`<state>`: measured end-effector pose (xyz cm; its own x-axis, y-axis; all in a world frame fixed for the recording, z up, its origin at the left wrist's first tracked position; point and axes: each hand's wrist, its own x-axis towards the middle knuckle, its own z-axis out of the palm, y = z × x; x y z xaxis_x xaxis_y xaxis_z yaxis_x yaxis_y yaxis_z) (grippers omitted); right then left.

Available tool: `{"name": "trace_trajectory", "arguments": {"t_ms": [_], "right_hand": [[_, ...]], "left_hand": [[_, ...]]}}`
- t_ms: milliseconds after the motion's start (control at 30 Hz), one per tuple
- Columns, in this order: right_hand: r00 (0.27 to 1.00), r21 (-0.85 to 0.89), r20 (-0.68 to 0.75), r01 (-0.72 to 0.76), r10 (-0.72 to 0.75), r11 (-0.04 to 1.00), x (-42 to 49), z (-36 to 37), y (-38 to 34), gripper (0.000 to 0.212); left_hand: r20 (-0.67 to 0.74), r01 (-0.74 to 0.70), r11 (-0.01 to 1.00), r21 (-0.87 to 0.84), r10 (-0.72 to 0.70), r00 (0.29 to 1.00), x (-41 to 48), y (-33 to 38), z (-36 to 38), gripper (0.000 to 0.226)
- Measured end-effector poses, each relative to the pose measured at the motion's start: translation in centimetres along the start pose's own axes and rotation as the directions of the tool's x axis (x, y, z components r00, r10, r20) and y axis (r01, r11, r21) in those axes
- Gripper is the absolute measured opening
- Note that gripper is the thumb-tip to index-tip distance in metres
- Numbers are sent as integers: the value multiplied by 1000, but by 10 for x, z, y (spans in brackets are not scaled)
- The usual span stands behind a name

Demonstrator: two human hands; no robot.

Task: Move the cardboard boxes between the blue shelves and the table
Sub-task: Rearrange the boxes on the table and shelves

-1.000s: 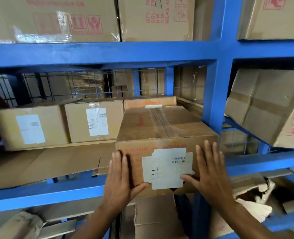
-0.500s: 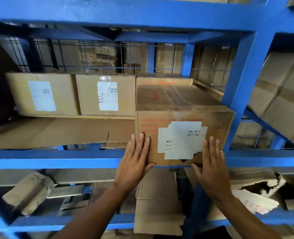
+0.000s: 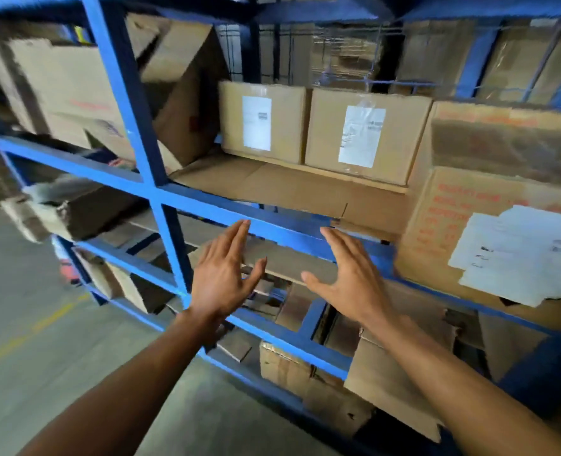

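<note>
On the blue shelves (image 3: 226, 205), two labelled boxes (image 3: 322, 126), flattened cardboard (image 3: 272, 185) in front.

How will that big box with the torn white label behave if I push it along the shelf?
The box will probably slide rather than tip: it looks squat and sits flat on the shelf. Its square, uncrushed edges suggest stiff walls. Weight cannot be judged; the peeling label may snag.

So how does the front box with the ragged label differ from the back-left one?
The front box sits at the edge of the blue shelf; the back-left box sits deep inside. The front box has red print and a ragged label; the back-left box has a plain face and a neat rectangular label. Both are upright brown cardboard.
</note>
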<state>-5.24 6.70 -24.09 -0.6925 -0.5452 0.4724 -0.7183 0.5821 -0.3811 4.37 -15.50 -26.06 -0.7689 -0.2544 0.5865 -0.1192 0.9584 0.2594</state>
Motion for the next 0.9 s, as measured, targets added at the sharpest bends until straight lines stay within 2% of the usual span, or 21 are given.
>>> {"name": "trace_trajectory", "arguments": {"t_ms": [100,200,300,400,533,600,733,900], "right_hand": [[983,119,107,138,-151,983,35,40,-52,88],[922,252,218,264,-321,931,63,87,-126,96],[809,414,307,361,-502,836,72,128,-216,104],[653,558,298,473,-697,682,60,158,-308,115],[475,700,275,497,-836,513,22,172,-417,119],[378,771,242,485,-894,413,-4,172,-465,115],[167,848,171,476,-971,231,-58,162,-552,111],[15,898,87,432,-996,85,-125,155,-639,110]], "left_hand": [[-57,214,971,107,-209,976,-35,-55,-52,71],[-169,441,878,187,-413,895,-82,-104,-111,66],[-251,688,693,216,-642,725,-139,-142,-179,68],[-385,837,483,256,-744,547,-204,-152,-254,72],[-544,939,241,244,-768,338,-282,-132,-335,76],[-613,963,165,215,-745,264,-313,-115,-369,77],[-734,980,22,200,-659,164,-366,-81,-436,77],[-830,968,-224,115,-556,-30,-438,-45,-483,75]]}}
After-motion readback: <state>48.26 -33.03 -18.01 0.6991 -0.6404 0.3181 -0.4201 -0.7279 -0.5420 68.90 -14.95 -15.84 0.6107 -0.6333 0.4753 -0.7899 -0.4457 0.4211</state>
